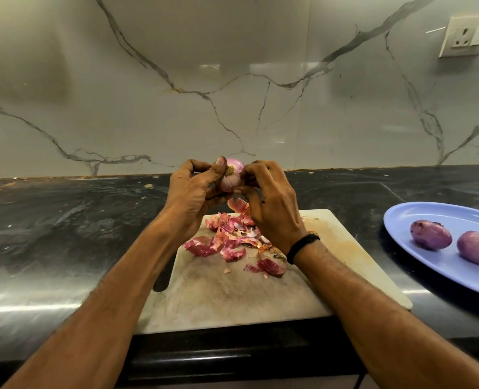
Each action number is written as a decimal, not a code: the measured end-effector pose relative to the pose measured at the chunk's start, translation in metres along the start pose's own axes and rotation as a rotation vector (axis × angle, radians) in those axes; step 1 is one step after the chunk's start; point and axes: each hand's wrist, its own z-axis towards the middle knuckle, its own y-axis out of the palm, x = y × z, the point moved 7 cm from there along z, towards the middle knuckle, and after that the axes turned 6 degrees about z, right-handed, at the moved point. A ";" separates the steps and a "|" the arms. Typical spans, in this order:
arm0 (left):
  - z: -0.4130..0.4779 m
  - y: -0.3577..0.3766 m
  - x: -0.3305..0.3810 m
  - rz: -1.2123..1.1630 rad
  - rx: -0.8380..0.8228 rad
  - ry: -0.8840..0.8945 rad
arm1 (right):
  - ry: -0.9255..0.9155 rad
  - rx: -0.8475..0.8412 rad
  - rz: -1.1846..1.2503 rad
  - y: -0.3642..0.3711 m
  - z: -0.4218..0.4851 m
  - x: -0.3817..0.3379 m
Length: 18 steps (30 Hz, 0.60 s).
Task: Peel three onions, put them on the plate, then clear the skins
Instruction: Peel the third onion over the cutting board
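Observation:
A purple onion is held up above the far edge of the white cutting board, its root end facing me. My left hand grips it from the left, thumb on top. My right hand pinches at its right side with curled fingers. A pile of pink onion skins lies on the board under my hands. Two peeled onions sit on the blue oval plate at the right.
The board rests on a dark stone counter that runs to a marbled white wall. A wall socket is at the upper right. The counter's front edge is close below the board.

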 end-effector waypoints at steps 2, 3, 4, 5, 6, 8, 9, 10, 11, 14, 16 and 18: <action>0.000 0.001 0.000 -0.005 -0.006 -0.006 | 0.007 0.011 0.036 -0.001 0.000 0.002; 0.001 0.001 0.000 -0.010 -0.006 -0.007 | 0.012 0.024 0.055 -0.002 0.000 0.002; 0.000 0.000 0.000 -0.015 -0.004 -0.006 | 0.019 0.042 0.071 -0.003 0.001 0.002; 0.000 0.000 0.000 -0.019 0.000 -0.005 | 0.028 0.064 0.082 -0.004 0.001 0.001; 0.000 0.000 0.001 -0.018 0.005 -0.001 | 0.034 0.083 0.088 -0.006 0.002 0.001; -0.001 0.001 0.001 -0.004 0.012 0.007 | 0.034 0.107 0.082 -0.008 0.002 0.000; -0.001 0.001 0.001 0.005 0.013 0.012 | 0.031 0.112 0.067 -0.008 0.002 0.001; -0.001 0.001 0.002 0.013 0.013 0.018 | 0.029 0.114 0.043 -0.008 0.002 0.002; -0.001 0.001 0.002 0.019 0.012 0.023 | 0.028 0.115 0.013 -0.007 0.001 0.003; -0.002 0.002 0.003 0.046 0.013 0.041 | 0.026 0.130 -0.050 -0.007 0.001 0.005; -0.002 0.002 0.004 0.062 0.011 0.054 | 0.022 0.151 -0.073 -0.008 0.001 0.005; -0.003 0.003 0.005 0.074 0.006 0.065 | 0.017 0.166 -0.091 -0.009 0.001 0.005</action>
